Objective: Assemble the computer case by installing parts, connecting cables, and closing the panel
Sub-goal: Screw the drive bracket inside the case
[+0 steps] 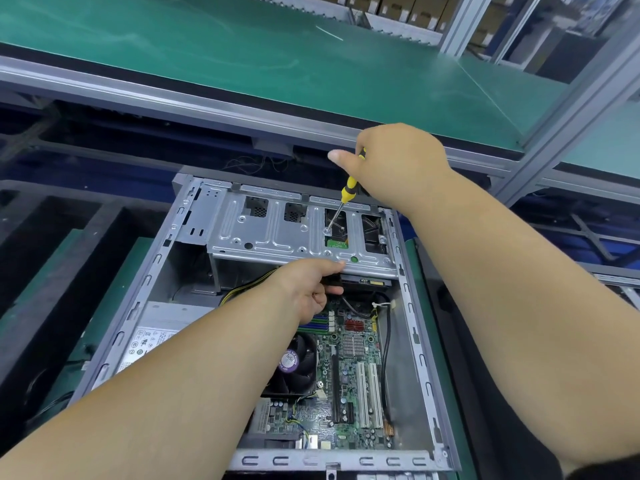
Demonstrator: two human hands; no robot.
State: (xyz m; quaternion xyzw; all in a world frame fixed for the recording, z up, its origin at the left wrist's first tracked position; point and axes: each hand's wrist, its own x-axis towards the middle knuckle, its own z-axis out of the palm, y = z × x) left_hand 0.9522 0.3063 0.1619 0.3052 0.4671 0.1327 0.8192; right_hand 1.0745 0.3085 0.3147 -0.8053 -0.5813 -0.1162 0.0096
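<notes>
An open grey computer case (420, 358) lies flat in front of me with its side panel off. Inside it a green motherboard (349, 372) shows, with a black CPU fan (298, 368) and a silver power supply (152, 337) at the left. A silver drive cage (277, 233) spans the far end. My right hand (398, 161) grips a yellow-and-black screwdriver (348, 188); its tip stands on a screw (326, 231) on the cage. My left hand (308, 289) grips the near edge of the cage, thumb on top. A drive (367, 282) sits under the cage.
A green-matted workbench shelf (277, 64) with an aluminium rail runs across above the case. Aluminium frame posts (568, 109) rise at the right. Dark foam trays (52, 254) lie to the left. A black cable (386, 341) runs along the motherboard's right side.
</notes>
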